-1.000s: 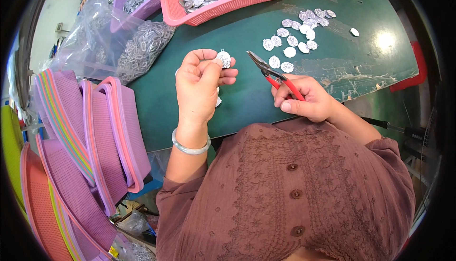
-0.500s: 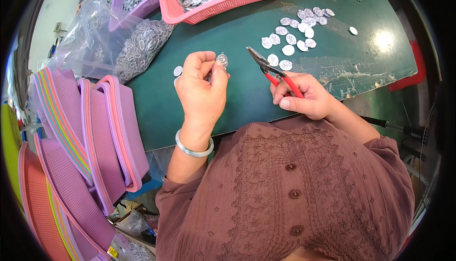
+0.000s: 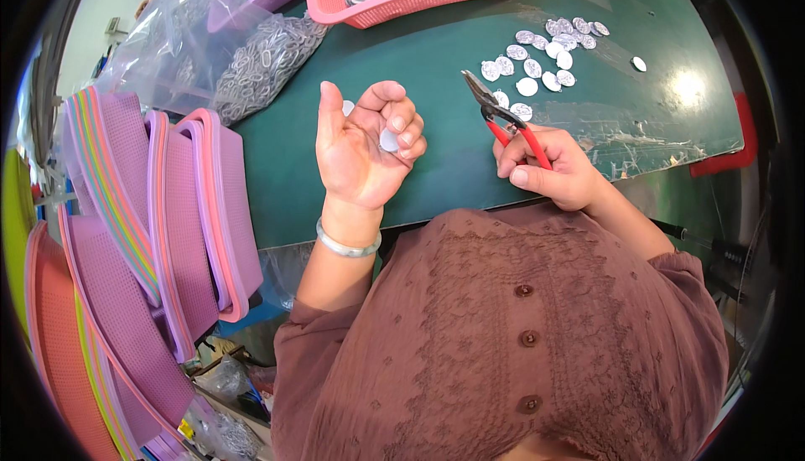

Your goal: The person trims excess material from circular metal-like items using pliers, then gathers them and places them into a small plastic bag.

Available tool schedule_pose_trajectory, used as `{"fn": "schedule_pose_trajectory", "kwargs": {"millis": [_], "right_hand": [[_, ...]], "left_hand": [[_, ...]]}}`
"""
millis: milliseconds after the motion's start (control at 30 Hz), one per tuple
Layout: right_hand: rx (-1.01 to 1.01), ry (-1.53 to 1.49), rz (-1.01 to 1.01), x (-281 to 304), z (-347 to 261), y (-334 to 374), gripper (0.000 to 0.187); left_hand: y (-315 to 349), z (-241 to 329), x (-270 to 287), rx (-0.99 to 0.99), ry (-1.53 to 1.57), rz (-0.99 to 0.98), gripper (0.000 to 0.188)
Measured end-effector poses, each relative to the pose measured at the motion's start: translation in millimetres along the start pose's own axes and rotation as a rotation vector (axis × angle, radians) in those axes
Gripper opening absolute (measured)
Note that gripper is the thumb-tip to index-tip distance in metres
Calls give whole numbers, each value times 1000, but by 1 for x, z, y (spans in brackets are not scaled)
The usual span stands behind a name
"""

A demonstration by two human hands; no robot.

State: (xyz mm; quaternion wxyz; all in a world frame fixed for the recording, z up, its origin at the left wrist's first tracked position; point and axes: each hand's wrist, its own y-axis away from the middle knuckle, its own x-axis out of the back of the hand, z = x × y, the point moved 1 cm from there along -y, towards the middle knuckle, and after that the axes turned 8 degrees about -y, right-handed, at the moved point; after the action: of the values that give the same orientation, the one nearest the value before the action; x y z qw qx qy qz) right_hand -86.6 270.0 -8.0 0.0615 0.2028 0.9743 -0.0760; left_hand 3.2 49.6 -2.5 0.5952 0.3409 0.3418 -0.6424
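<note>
My left hand (image 3: 356,163) is turned palm up above the green table. A small silver oval medal (image 3: 388,140) rests against its curled fingers, while the thumb stands apart. Just behind that hand, another medal (image 3: 348,107) shows between thumb and forefinger, apparently on the table. My right hand (image 3: 555,172) grips red-handled pliers (image 3: 484,97), their dark jaws pointing away and to the left. Beyond the pliers lies a loose group of silver oval medals (image 3: 532,68), some with small loops on their rims.
A pink basket (image 3: 436,6) of medals stands at the back, beside a purple basket (image 3: 256,8). A clear plastic bag (image 3: 180,59) with metal links (image 3: 264,67) sits at the left. Stacked baskets (image 3: 226,209) line the left side. One medal (image 3: 639,64) lies apart at the right.
My left hand has turned from a pinch on a looped medal to palm up, its thumb and forefinger parted. The pliers stay in my right hand. The whole view has shifted slightly.
</note>
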Motion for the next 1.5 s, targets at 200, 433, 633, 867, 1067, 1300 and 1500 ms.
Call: {"fn": "schedule_pose_trajectory", "kwargs": {"millis": [200,433,633,867,1067,1300,1500], "right_hand": [[6,8,-10,2,5,1,19],[-7,-12,-9,0,2,-1,15],[18,-4,5,1,6,1,19],[-9,-15,-4,0,4,-1,19],[-7,-31,11,0,4,0,15],[-34,-85,14,0,2,1,13],[56,-14,-49,3,6,-3,9]], "left_hand": [[9,8,1,-10,0,129,67],[19,16,5,-40,-74,257,61],[24,33,10,-168,-951,661,17],[12,31,16,-189,-2035,568,23],[1,22,3,-20,-2210,620,23],[-7,24,7,141,-1531,643,11],[-34,36,-6,120,-1252,437,5]]}}
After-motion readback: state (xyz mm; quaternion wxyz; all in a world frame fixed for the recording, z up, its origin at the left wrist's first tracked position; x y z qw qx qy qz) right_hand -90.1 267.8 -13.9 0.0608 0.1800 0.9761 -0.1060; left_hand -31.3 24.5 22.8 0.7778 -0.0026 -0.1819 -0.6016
